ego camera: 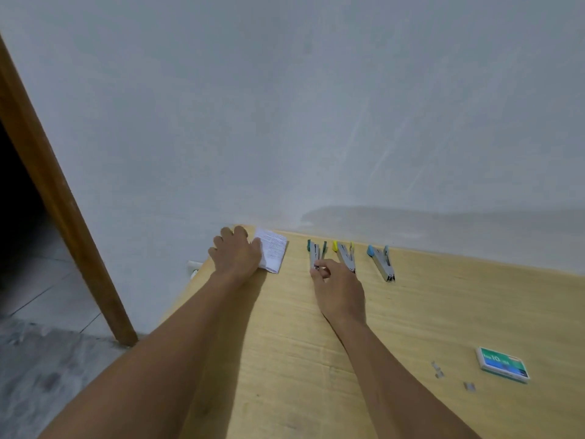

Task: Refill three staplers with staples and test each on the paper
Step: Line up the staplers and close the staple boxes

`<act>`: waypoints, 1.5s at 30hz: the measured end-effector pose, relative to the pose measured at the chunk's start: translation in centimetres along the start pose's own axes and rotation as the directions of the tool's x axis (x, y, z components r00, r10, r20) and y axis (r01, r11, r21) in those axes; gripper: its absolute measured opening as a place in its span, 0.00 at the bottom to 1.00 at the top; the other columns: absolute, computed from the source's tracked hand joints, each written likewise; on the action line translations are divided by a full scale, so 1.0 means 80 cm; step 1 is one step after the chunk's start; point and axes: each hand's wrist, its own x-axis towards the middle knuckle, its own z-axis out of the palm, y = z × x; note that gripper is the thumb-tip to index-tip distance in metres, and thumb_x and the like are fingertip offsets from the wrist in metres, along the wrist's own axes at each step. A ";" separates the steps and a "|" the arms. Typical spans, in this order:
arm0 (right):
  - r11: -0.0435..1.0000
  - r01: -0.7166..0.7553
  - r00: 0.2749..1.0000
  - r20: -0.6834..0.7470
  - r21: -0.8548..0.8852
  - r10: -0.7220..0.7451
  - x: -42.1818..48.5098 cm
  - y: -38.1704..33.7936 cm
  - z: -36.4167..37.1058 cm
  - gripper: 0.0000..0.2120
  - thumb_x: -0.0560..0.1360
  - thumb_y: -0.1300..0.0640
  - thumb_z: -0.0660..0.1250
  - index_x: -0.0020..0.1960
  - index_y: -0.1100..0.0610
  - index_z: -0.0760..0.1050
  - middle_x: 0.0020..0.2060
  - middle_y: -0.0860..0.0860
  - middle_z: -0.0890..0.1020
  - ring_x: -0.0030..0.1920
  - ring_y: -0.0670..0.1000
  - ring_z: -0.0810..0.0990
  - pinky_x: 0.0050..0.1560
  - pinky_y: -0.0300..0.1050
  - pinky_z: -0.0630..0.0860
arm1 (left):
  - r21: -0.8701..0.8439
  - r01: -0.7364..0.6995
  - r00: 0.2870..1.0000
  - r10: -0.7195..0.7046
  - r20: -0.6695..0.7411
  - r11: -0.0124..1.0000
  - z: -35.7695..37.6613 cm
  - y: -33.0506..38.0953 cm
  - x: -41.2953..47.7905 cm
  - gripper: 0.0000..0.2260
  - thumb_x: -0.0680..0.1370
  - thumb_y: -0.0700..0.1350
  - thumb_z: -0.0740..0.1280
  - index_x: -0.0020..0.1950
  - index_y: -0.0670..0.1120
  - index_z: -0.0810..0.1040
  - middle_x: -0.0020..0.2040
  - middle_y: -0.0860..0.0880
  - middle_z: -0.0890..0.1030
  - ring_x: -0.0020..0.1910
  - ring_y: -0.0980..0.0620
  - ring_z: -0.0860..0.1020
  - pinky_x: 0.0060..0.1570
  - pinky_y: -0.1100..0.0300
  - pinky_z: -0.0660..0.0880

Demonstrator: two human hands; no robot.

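Three staplers lie opened in a row near the wall: a dark green one (315,251), a yellow one (345,255) and a blue one (382,260). My right hand (340,289) pinches the near end of the dark green stapler with thumb and fingertips. My left hand (235,253) rests flat on the left part of a folded printed paper (273,251) at the table's far left corner. A green box of staples (502,364) sits at the near right, with two loose staple strips (437,369) (469,386) beside it.
The wooden table (427,312) stands against a plain grey wall. Its left edge runs under my left forearm. A brown door frame (57,198) and tiled floor are at the left.
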 end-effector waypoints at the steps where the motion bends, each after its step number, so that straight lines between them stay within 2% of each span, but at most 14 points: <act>1: 1.000 -0.009 1.000 -0.004 0.006 0.009 0.001 -0.001 0.001 0.11 0.79 0.48 0.64 0.60 0.45 0.79 0.49 0.43 0.84 0.49 0.47 0.81 0.48 0.44 0.77 | 0.001 -0.078 0.995 0.078 -0.055 0.997 0.004 -0.001 -0.005 0.18 0.80 0.53 0.60 0.65 0.44 0.73 0.65 0.42 0.71 0.63 0.40 0.69 0.61 0.47 0.64; 3: 1.000 -0.025 1.000 -0.008 0.011 0.025 0.002 -0.003 0.000 0.11 0.79 0.48 0.65 0.61 0.45 0.79 0.49 0.43 0.84 0.49 0.48 0.82 0.48 0.44 0.78 | 0.017 -0.228 0.971 0.229 -0.063 0.974 0.011 -0.002 -0.020 0.17 0.79 0.54 0.60 0.65 0.47 0.75 0.63 0.45 0.75 0.61 0.43 0.73 0.60 0.48 0.65; 5: 0.999 -0.029 1.000 -0.004 0.021 0.029 0.002 -0.006 0.000 0.11 0.79 0.48 0.65 0.60 0.45 0.79 0.47 0.43 0.84 0.48 0.47 0.82 0.47 0.44 0.78 | 0.072 -0.281 0.959 0.282 0.007 0.957 0.016 -0.006 -0.035 0.16 0.79 0.55 0.59 0.61 0.50 0.78 0.60 0.48 0.78 0.58 0.46 0.74 0.58 0.50 0.66; 10: 0.998 -0.054 0.999 0.004 0.022 0.054 -0.001 -0.009 -0.005 0.10 0.78 0.48 0.65 0.59 0.46 0.79 0.45 0.43 0.84 0.47 0.47 0.81 0.47 0.45 0.78 | 0.106 -0.262 0.960 0.248 0.130 0.959 0.008 0.001 -0.051 0.18 0.81 0.54 0.55 0.65 0.51 0.76 0.67 0.48 0.73 0.66 0.46 0.69 0.64 0.49 0.62; 15: 0.992 -0.082 0.993 0.090 0.095 0.074 0.000 -0.010 -0.018 0.14 0.76 0.49 0.68 0.61 0.48 0.78 0.43 0.42 0.80 0.47 0.46 0.80 0.50 0.44 0.77 | -0.037 -0.228 0.951 0.230 0.207 0.973 -0.007 -0.001 -0.087 0.23 0.81 0.55 0.57 0.75 0.49 0.62 0.77 0.40 0.56 0.72 0.39 0.63 0.69 0.47 0.59; 20: 0.962 -0.091 0.963 0.268 0.258 0.019 -0.030 -0.024 -0.072 0.15 0.76 0.48 0.68 0.62 0.48 0.77 0.49 0.45 0.80 0.50 0.48 0.80 0.57 0.55 0.79 | -0.074 -0.238 0.954 0.248 0.167 0.968 -0.030 -0.019 -0.144 0.25 0.81 0.54 0.59 0.76 0.47 0.62 0.75 0.41 0.60 0.73 0.41 0.63 0.68 0.50 0.62; 22: 0.944 -0.056 0.957 0.288 0.326 -0.043 -0.066 -0.028 -0.109 0.11 0.77 0.49 0.67 0.59 0.47 0.79 0.48 0.46 0.80 0.48 0.48 0.80 0.53 0.51 0.82 | -0.101 -0.239 0.956 0.252 0.148 0.966 -0.037 -0.027 -0.166 0.24 0.81 0.54 0.60 0.75 0.46 0.65 0.74 0.42 0.62 0.72 0.42 0.64 0.68 0.50 0.62; 24: 0.940 -0.001 0.953 0.286 0.342 -0.103 -0.106 -0.025 -0.149 0.08 0.78 0.50 0.68 0.55 0.47 0.81 0.47 0.46 0.80 0.44 0.47 0.79 0.42 0.41 0.81 | -0.139 -0.258 0.955 0.274 0.114 0.956 -0.041 -0.031 -0.188 0.23 0.80 0.53 0.61 0.73 0.46 0.68 0.72 0.42 0.66 0.69 0.42 0.67 0.66 0.50 0.64; 26: 0.955 0.056 0.955 0.265 0.291 -0.136 -0.143 -0.014 -0.190 0.07 0.77 0.50 0.69 0.54 0.47 0.82 0.46 0.45 0.82 0.43 0.45 0.79 0.37 0.35 0.77 | -0.176 -0.300 0.944 0.318 0.084 0.937 -0.042 -0.026 -0.212 0.21 0.80 0.52 0.62 0.71 0.46 0.72 0.68 0.42 0.71 0.67 0.42 0.68 0.63 0.51 0.66; 31: 0.988 0.115 0.969 0.207 0.107 -0.136 -0.206 0.036 -0.274 0.07 0.77 0.51 0.70 0.55 0.47 0.82 0.48 0.43 0.82 0.46 0.39 0.77 0.41 0.28 0.70 | -0.314 -0.393 0.896 0.437 0.083 0.864 -0.038 0.015 -0.283 0.16 0.79 0.53 0.64 0.63 0.48 0.78 0.60 0.46 0.77 0.63 0.44 0.69 0.58 0.55 0.66; 34: 0.995 0.086 0.981 0.180 -0.054 -0.075 -0.226 0.074 -0.311 0.10 0.75 0.49 0.71 0.56 0.45 0.81 0.53 0.43 0.80 0.51 0.42 0.77 0.48 0.37 0.71 | -0.401 -0.445 0.847 0.522 0.102 0.801 -0.034 0.052 -0.331 0.18 0.77 0.56 0.63 0.60 0.47 0.81 0.56 0.46 0.79 0.61 0.45 0.69 0.58 0.57 0.66; 38: 0.940 0.010 0.951 0.294 -0.342 0.097 -0.237 0.136 -0.353 0.25 0.71 0.42 0.72 0.66 0.45 0.74 0.63 0.48 0.74 0.61 0.50 0.72 0.61 0.47 0.71 | -0.422 -0.475 0.795 0.583 0.171 0.772 -0.017 0.096 -0.388 0.15 0.77 0.56 0.67 0.60 0.51 0.81 0.57 0.49 0.76 0.61 0.47 0.67 0.60 0.55 0.66; 40: 0.949 -0.037 0.932 0.333 -0.314 0.147 -0.243 0.158 -0.360 0.27 0.72 0.42 0.72 0.69 0.46 0.73 0.64 0.48 0.73 0.60 0.48 0.72 0.61 0.46 0.71 | -0.342 -0.488 0.774 0.580 0.256 0.803 -0.006 0.115 -0.406 0.18 0.77 0.60 0.65 0.63 0.54 0.79 0.60 0.50 0.73 0.62 0.48 0.66 0.60 0.53 0.64; 45: 0.975 0.031 0.951 0.305 -0.222 0.039 -0.247 0.183 -0.351 0.19 0.75 0.46 0.70 0.65 0.49 0.77 0.57 0.48 0.78 0.56 0.49 0.75 0.53 0.42 0.70 | -0.248 -0.518 0.749 0.574 0.331 0.819 0.008 0.155 -0.421 0.18 0.78 0.59 0.63 0.66 0.56 0.77 0.61 0.52 0.73 0.62 0.48 0.66 0.52 0.56 0.56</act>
